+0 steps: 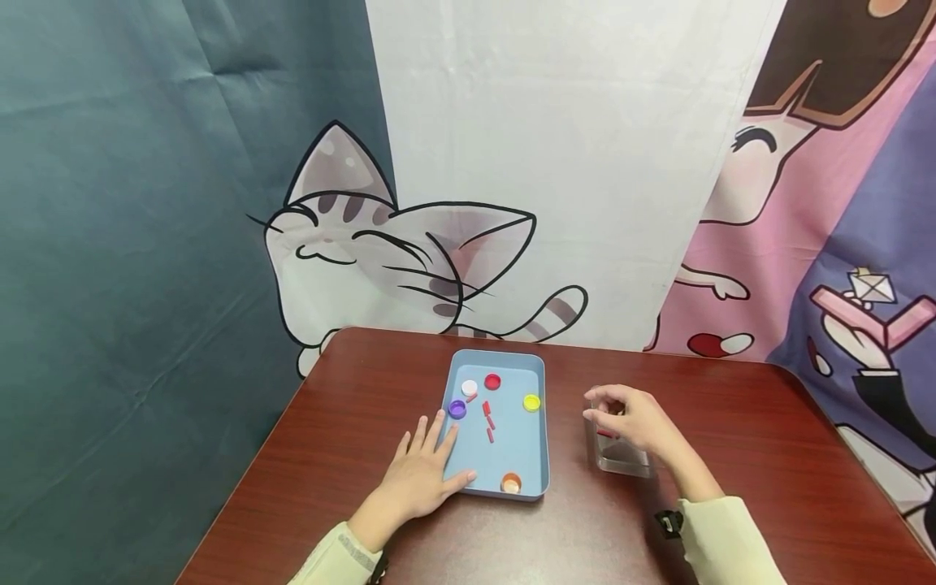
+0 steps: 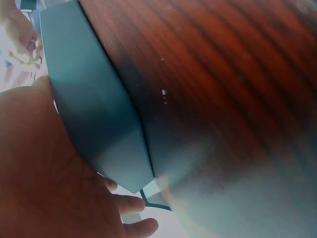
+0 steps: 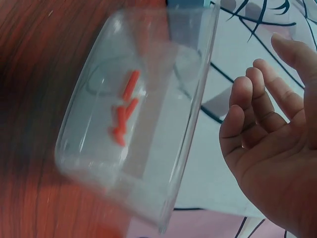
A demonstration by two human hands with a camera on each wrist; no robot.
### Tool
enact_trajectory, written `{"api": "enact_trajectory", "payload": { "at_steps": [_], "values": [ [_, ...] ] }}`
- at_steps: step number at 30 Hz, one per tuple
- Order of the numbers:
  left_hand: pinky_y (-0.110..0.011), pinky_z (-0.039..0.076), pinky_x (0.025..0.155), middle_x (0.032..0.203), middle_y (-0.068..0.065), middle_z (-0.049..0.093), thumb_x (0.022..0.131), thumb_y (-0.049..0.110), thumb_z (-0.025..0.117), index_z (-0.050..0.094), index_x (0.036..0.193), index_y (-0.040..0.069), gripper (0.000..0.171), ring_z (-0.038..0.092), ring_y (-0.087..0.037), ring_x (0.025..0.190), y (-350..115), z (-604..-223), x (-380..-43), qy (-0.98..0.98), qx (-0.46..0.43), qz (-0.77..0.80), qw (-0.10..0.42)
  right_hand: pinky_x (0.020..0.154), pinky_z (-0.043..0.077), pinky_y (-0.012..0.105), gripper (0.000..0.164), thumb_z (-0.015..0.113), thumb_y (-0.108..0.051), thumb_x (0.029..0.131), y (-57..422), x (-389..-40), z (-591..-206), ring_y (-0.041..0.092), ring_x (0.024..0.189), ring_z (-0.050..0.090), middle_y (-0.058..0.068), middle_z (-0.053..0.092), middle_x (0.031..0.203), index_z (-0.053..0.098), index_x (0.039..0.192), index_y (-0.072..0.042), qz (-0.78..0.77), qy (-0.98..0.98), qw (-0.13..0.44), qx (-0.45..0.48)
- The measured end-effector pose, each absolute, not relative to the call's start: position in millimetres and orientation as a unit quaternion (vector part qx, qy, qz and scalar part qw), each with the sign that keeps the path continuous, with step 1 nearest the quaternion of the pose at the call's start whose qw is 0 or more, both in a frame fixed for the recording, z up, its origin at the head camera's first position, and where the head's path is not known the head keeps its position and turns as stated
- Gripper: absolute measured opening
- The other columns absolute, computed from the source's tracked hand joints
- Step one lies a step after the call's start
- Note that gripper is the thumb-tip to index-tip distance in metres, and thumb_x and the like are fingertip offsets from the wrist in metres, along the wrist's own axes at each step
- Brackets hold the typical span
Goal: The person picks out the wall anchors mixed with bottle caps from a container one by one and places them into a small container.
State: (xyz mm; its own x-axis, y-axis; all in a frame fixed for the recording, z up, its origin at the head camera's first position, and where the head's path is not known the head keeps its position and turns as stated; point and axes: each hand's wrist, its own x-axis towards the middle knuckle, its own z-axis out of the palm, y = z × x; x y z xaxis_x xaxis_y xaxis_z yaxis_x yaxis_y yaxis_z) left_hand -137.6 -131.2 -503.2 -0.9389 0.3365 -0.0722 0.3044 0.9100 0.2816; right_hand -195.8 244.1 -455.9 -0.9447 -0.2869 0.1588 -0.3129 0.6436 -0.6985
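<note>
My left hand point(image 1: 418, 483) rests with spread fingers on the left edge and near corner of a light blue tray point(image 1: 475, 459). In the tray lie several small red sticks point(image 1: 491, 422). A white cap point(image 1: 470, 388), a red cap point(image 1: 493, 381), a yellow cap point(image 1: 531, 403), a purple ring-like cap point(image 1: 457, 409) and an orange cap point(image 1: 510, 483) sit around them. Above a clear plastic box point(image 3: 163, 163) hovers my right hand point(image 1: 630, 418), fingers loosely bent and nothing visible between them. Red sticks point(image 3: 130, 85) lie inside the box.
The box stands right of the tray, with a strip of brown table point(image 1: 567, 471) between them. Behind the table's far edge hangs a printed cloth backdrop point(image 1: 585, 162) with a cartoon cat.
</note>
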Motion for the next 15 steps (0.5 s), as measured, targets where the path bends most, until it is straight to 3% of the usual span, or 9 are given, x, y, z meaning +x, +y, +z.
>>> {"api": "enact_trajectory", "payload": {
  "at_steps": [15],
  "values": [
    [-0.064,0.019,0.119,0.17,-0.014,0.012,0.096,0.071,0.045,0.032,0.16,0.013,0.087,0.014,-0.044,0.153,-132,-503,-138,0.975,0.166,0.132,0.061,0.066,0.048,0.023,0.027,0.081,-0.024,0.087,209,-204,-458,0.01,0.073,0.056,-0.007,0.059,0.078,0.075,0.111,-0.013,0.388,-0.9,0.023,0.199]
  ]
}}
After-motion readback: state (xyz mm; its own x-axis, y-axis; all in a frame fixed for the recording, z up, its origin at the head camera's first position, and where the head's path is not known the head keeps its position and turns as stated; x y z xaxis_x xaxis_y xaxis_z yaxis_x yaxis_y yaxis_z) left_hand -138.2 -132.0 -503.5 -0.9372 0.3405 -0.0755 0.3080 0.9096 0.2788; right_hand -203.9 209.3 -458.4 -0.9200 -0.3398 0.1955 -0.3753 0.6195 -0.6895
